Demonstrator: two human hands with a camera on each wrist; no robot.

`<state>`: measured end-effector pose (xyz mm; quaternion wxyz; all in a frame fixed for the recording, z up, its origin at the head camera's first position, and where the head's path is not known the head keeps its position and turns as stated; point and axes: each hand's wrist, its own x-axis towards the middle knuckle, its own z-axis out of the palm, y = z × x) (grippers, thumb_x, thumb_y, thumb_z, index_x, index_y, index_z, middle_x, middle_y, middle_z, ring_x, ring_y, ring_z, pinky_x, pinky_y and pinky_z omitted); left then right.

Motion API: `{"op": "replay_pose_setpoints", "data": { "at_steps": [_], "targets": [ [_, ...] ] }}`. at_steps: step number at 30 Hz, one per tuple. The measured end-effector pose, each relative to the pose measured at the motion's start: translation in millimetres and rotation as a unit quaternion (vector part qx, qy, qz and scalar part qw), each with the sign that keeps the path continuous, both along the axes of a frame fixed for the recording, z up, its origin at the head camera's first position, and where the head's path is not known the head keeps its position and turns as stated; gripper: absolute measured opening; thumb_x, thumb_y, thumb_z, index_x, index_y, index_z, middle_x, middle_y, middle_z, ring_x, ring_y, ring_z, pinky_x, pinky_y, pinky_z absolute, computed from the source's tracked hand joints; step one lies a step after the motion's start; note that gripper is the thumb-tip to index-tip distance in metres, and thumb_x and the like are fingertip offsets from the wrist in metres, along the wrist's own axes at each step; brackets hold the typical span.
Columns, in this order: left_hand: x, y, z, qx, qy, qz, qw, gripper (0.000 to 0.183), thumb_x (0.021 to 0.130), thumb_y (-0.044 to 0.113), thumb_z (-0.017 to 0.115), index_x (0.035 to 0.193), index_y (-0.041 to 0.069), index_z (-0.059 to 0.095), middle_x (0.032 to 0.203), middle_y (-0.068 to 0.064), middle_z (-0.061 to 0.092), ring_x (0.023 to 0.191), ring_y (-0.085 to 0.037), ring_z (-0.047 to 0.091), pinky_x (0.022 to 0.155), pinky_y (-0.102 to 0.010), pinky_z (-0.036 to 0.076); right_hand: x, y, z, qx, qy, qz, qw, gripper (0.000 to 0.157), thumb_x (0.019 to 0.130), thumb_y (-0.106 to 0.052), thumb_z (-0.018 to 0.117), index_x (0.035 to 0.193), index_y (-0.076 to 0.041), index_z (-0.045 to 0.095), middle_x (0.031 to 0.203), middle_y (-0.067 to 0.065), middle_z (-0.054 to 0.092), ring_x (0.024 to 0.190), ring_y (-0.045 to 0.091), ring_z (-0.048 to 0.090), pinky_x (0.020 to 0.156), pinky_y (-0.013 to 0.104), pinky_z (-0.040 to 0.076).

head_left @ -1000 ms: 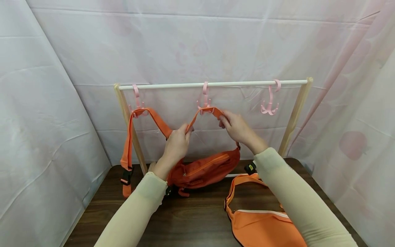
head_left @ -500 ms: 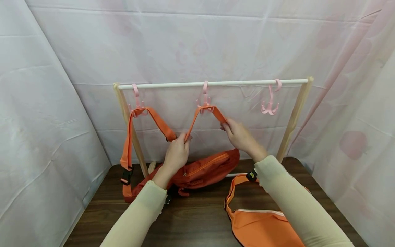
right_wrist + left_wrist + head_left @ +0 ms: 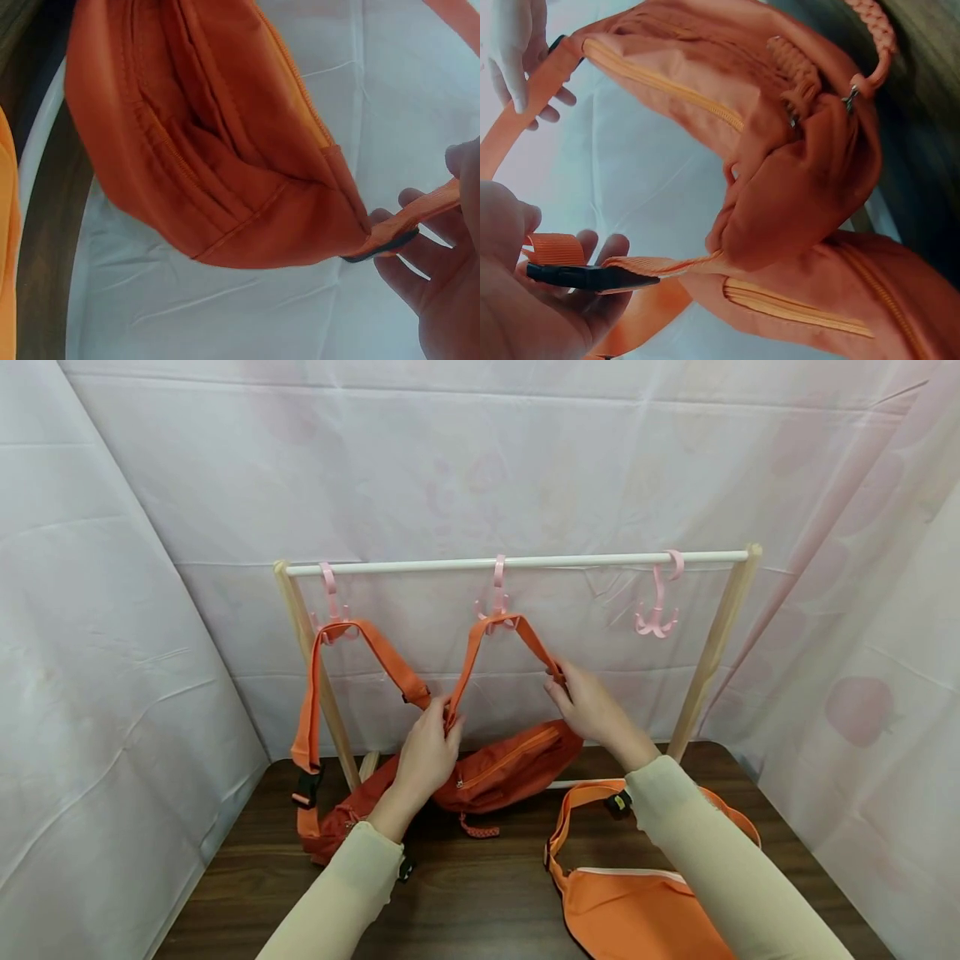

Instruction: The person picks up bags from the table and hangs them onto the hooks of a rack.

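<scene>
A dark orange waist bag (image 3: 510, 764) is slung below the middle pink hook (image 3: 499, 589), its orange strap (image 3: 470, 652) looped over that hook. My left hand (image 3: 427, 752) holds the strap's left side, and the left wrist view shows a black buckle (image 3: 592, 277) across its fingers. Around the strap's right side curl the fingers of my right hand (image 3: 592, 702), close to the bag's end (image 3: 330, 232). Another dark orange waist bag (image 3: 341, 827) hangs by its strap (image 3: 386, 652) from the left pink hook (image 3: 330, 589), partly hidden behind my left forearm.
A white rail (image 3: 412, 567) on wooden legs (image 3: 712, 660) carries the hooks, with a third pink hook (image 3: 657, 610) at the right. On the dark wooden table (image 3: 465, 902) a brighter orange waist bag (image 3: 637, 910) lies front right, partly under my right sleeve. Pale curtains (image 3: 525, 468) surround the table.
Both hands have slid down along the strap, the right one also outward, so more strap shows below the middle hook. The left bag's body has come into view beside my left forearm.
</scene>
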<state>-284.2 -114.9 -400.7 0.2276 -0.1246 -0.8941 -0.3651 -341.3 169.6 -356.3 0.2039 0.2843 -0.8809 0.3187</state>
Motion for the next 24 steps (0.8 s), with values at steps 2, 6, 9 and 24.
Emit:
{"op": "replay_pose_setpoints", "data": {
  "at_steps": [2, 6, 9, 24],
  "targets": [
    [2.2, -0.5, -2.7, 0.007, -0.007, -0.003, 1.0, 0.045, 0.109, 0.028, 0.063, 0.15, 0.011, 0.052, 0.104, -0.002, 0.062, 0.072, -0.019, 0.056, 0.061, -0.038, 0.048, 0.9, 1.4, -3.3, -0.004, 0.008, 0.001, 1.0, 0.027, 0.111, -0.024, 0.058, 0.125, -0.001, 0.06, 0.087, 0.009, 0.057, 0.074, 0.026, 0.054, 0.067, 0.044, 0.046],
    [5.5, -2.2, -7.7, 0.013, -0.014, -0.007, 0.9998, 0.051, 0.109, 0.029, 0.065, 0.154, 0.013, 0.049, 0.12, -0.004, 0.063, 0.088, -0.02, 0.063, 0.072, -0.04, 0.054, 4.2, 4.9, -10.3, -0.008, 0.009, -0.007, 1.0, 0.043, 0.108, -0.02, 0.064, 0.144, 0.001, 0.054, 0.103, 0.016, 0.064, 0.088, 0.031, 0.06, 0.08, 0.05, 0.051],
    [7.1, -4.3, -11.4, 0.013, -0.015, -0.007, 0.9998, 0.053, 0.108, 0.03, 0.066, 0.156, 0.015, 0.048, 0.127, -0.004, 0.062, 0.098, -0.022, 0.067, 0.078, -0.044, 0.056, 8.0, 7.5, -14.7, -0.006, 0.001, -0.016, 1.0, 0.055, 0.106, -0.02, 0.068, 0.153, 0.0, 0.047, 0.119, 0.023, 0.064, 0.1, 0.036, 0.062, 0.09, 0.056, 0.052],
    [19.1, -8.9, -22.8, 0.013, 0.005, -0.015, 0.9998, 0.064, 0.105, 0.029, 0.071, 0.159, 0.011, 0.041, 0.144, -0.016, 0.055, 0.119, -0.031, 0.062, 0.09, -0.052, 0.055, 32.5, 23.9, -30.9, 0.0, -0.002, -0.026, 1.0, 0.072, 0.107, -0.027, 0.067, 0.165, -0.003, 0.031, 0.162, 0.021, 0.041, 0.142, 0.043, 0.047, 0.113, 0.063, 0.039]
  ]
}}
